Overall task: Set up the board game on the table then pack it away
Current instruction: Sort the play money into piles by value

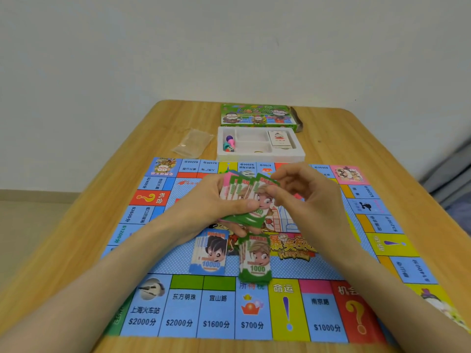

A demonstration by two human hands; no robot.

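Game board (183,307) lies flat on the tabletop (369,138), near edge toward the person. Left hand (216,200) has its grip curled round a fanned wad of play notes (244,194), held over board centre so denominations show. Right hand (305,197) has a narrow grip pinching the top green note, probably to deal it off. Sorted below: blue 10000 pile (210,253), green 1000 pile (254,258) just beside it. White tray (260,156) with pawns and cards and the box (257,114) sit beyond the board, kept within reach.

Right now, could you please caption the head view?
Left hand fans play money, right hand pinches one note, above the game board.
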